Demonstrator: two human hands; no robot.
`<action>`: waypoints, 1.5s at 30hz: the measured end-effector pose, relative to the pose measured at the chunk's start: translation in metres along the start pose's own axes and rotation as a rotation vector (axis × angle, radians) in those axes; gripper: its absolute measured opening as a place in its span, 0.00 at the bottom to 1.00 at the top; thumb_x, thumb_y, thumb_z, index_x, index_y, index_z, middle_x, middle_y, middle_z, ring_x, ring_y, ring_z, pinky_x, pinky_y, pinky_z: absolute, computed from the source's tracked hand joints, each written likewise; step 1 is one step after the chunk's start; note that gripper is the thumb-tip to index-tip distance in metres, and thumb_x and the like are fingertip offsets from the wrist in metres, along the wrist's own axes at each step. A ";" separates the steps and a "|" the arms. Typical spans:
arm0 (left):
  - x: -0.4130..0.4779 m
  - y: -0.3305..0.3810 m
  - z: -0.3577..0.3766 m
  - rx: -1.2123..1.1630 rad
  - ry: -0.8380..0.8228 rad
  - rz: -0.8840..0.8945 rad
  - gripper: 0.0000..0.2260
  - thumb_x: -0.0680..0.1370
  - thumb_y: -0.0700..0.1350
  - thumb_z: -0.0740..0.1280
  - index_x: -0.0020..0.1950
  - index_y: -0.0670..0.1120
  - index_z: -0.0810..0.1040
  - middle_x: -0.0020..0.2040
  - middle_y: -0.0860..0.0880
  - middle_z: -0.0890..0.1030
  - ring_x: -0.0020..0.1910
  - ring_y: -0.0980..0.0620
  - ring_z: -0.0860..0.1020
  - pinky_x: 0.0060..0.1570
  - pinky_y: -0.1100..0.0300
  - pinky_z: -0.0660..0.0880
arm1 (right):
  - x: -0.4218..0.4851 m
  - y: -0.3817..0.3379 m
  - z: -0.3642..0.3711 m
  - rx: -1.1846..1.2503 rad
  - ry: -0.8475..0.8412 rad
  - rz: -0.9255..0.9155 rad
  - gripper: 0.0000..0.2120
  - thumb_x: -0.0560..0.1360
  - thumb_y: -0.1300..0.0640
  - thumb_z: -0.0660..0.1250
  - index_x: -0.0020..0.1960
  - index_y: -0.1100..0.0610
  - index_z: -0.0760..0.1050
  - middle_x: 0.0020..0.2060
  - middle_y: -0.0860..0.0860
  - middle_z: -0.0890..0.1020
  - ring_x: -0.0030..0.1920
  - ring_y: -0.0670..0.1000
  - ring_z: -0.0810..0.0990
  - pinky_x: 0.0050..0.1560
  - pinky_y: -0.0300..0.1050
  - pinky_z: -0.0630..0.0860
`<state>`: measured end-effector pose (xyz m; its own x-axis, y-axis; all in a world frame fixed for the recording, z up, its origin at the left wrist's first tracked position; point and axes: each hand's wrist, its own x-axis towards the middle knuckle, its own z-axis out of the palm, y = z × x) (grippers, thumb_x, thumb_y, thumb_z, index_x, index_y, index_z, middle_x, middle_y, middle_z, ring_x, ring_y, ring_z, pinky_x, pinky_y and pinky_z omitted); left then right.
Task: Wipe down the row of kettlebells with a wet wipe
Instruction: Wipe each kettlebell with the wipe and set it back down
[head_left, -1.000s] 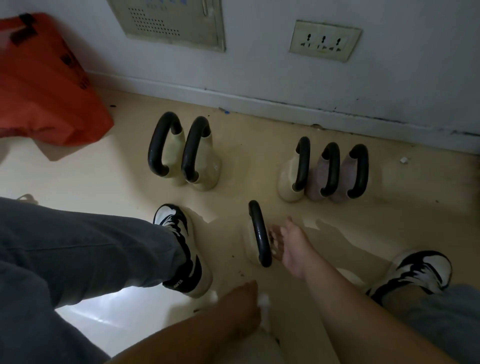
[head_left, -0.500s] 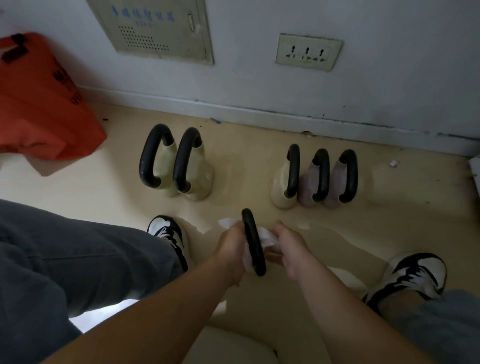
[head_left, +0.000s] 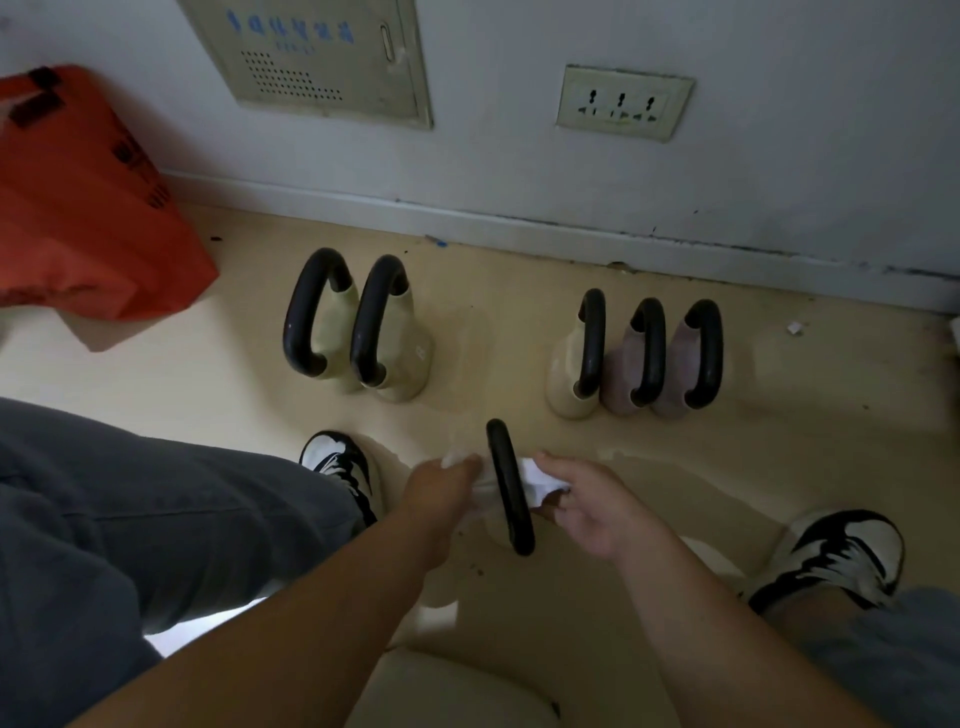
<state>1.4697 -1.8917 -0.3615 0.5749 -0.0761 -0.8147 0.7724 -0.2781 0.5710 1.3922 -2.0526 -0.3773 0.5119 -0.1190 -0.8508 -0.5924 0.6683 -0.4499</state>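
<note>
Pale floor (head_left: 156, 374) and a grey-white wall (head_left: 779, 156) fill most of the shot. A left leg (head_left: 156, 519) in grey jeans takes up the whole lower left, and an orange bag (head_left: 88, 208) is slumped by the wall at far left. Both forearms reach forward and angle inward, meeting mid-frame.

The wall has a vented panel (head_left: 322, 57) and a socket (head_left: 623, 101). Near the skirting a pair (head_left: 358, 327) of cream kettlebells stands touching, then a gap, then a trio (head_left: 644, 358) packed side by side, one cream and two pinkish, all with black handles.

The left shoe (head_left: 340, 462) is just beside the hands, the right shoe (head_left: 836, 556) well off to the right.

The near kettlebell (head_left: 511, 488) sits alone in front of that gap, between the feet, handle edge-on. The left hand (head_left: 441, 493) is knuckles-up on the handle's left, fingers curled round one end of the wipe (head_left: 537, 480). The right hand (head_left: 587, 506) is on the other side, thumb and fingers pinching the other end. The wipe runs through under the handle.
</note>
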 end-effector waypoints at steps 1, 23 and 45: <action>0.002 -0.002 -0.001 -0.054 -0.014 -0.010 0.13 0.79 0.43 0.70 0.60 0.37 0.79 0.51 0.38 0.83 0.47 0.40 0.83 0.45 0.49 0.81 | -0.002 0.000 0.002 0.057 -0.017 -0.005 0.17 0.79 0.57 0.71 0.64 0.65 0.78 0.59 0.60 0.84 0.60 0.58 0.83 0.61 0.53 0.79; -0.015 0.039 -0.006 0.282 0.195 0.294 0.14 0.84 0.51 0.58 0.56 0.44 0.77 0.51 0.45 0.80 0.51 0.44 0.79 0.53 0.50 0.78 | 0.008 0.000 0.029 -0.281 0.229 -0.109 0.12 0.81 0.50 0.65 0.53 0.58 0.80 0.47 0.58 0.85 0.49 0.61 0.85 0.52 0.56 0.83; -0.028 0.038 0.051 -0.499 -0.088 -0.361 0.17 0.83 0.49 0.57 0.67 0.40 0.73 0.55 0.39 0.79 0.54 0.39 0.79 0.61 0.44 0.73 | -0.002 -0.018 0.027 -0.326 0.204 0.112 0.25 0.83 0.41 0.56 0.55 0.60 0.81 0.46 0.60 0.87 0.48 0.61 0.86 0.54 0.58 0.83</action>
<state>1.4698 -1.9491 -0.3222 0.2458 -0.1449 -0.9584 0.9592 0.1788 0.2190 1.4185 -2.0445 -0.3607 0.3183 -0.2245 -0.9210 -0.8204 0.4215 -0.3863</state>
